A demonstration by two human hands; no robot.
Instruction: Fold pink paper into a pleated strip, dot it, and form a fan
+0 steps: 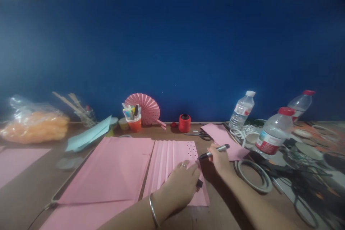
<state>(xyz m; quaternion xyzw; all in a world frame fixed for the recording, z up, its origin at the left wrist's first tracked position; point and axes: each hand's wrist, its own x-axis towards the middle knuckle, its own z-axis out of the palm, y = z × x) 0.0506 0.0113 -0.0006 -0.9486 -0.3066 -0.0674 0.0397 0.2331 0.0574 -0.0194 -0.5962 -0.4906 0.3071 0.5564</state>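
Note:
A pink sheet of paper (185,197) lies on the table, its left part creased into accordion pleats and its upper right strip marked with rows of black dots (192,150). My left hand (181,184) rests on this sheet, fingers bent, with a black marker cap (199,183) poking out from under them. Between the fingers of my right hand (219,159) is a black-and-grey marker (215,151), its tip by the sheet's right edge just below the dots. A ring and a bangle are on my left hand and wrist.
Larger pink sheets (107,172) lie at left. Behind stand a pink folded fan (144,106), a cup of pens (134,124) and a red thread spool (184,124). Scissors (199,135), a tape roll (253,175), plastic bottles (273,133) and tangled cords crowd the right.

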